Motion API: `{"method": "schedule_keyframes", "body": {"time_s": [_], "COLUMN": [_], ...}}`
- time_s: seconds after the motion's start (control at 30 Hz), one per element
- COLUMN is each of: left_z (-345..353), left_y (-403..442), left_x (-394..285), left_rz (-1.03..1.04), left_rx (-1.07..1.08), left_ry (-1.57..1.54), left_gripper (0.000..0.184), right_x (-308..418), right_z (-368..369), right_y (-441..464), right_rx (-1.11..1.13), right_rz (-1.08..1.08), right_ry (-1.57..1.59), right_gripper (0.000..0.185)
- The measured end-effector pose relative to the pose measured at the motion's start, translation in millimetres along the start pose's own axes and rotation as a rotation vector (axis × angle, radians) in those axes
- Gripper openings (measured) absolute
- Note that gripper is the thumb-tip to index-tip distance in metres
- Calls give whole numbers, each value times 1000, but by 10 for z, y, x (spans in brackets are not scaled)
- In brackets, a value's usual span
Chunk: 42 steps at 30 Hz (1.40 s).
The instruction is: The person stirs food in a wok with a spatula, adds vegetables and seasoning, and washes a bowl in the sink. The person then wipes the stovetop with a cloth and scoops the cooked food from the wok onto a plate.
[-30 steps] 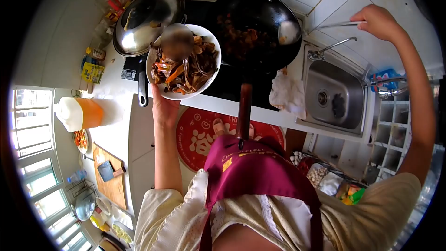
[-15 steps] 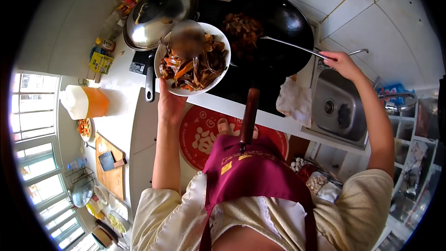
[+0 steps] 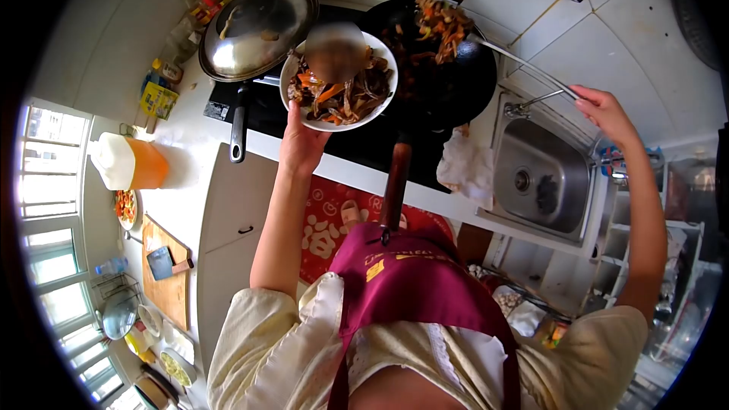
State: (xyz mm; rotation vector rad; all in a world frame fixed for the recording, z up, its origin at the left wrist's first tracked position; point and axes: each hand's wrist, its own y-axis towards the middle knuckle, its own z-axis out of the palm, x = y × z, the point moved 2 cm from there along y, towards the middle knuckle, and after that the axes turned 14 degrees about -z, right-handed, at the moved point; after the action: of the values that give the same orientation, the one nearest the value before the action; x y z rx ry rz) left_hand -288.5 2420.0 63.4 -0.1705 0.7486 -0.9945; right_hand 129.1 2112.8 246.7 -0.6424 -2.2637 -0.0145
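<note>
My left hand [image 3: 304, 144] grips the rim of a white bowl [image 3: 389, 99] from below, holding it up beside the wok. Stir-fried food [image 3: 357, 102] with dark strips and orange carrot pieces fills this bowl; a blurred round patch covers part of it. My right hand [image 3: 607, 114] is closed on the end of a long-handled metal spatula [image 3: 531, 70], its head hidden under a heap of food [image 3: 444, 26] raised over the far side of the black wok [image 3: 471, 87]. More food lies in the wok, whose wooden handle [image 3: 396, 182] points toward me.
A lidded pan [image 3: 262, 26] stands left of the wok. To the right are a white cloth [image 3: 465, 167] and a steel sink [image 3: 543, 175]. The left counter carries an orange-filled jug [image 3: 137, 163] and a cutting board [image 3: 168, 288] with a cleaver [image 3: 161, 264].
The spatula has lifted a heap of food from the wok's left side to its far right rim. My left hand and the bowl have shifted right, closer to the wok.
</note>
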Motion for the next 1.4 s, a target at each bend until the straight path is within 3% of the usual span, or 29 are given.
{"method": "schedule_keyframes", "body": {"time_s": [0.27, 0.4, 0.53, 0.63, 0.83, 1.07, 1.4], "left_z": [338, 537, 703, 699, 692, 666, 673], "left_y": [433, 542, 532, 539, 555, 570, 438], "left_x": [255, 311, 370, 383, 420, 431, 450], "left_rz": [-87, -154, -143, -145, -138, -145, -134], "left_rx": [80, 75, 65, 61, 95, 138, 207], "left_ry": [44, 114, 109, 129, 138, 125, 89], "left_gripper": [54, 53, 48, 47, 45, 46, 48], "right_x": [958, 956, 1022, 1005, 1705, 2089, 1858], "right_z": [-368, -164, 149, 3, -212, -99, -127], "right_y": [-310, -296, -214, -211, -258, -407, -604], "right_rx": [-117, -46, -42, -109, -171, -269, -384], "right_rz": [57, -26, -167, -407, -412, -872, -940], "right_ry": [-103, -33, -163, -494, -1031, -1503, -1426], "right_gripper": [38, 37, 34, 34, 31, 45, 53]}}
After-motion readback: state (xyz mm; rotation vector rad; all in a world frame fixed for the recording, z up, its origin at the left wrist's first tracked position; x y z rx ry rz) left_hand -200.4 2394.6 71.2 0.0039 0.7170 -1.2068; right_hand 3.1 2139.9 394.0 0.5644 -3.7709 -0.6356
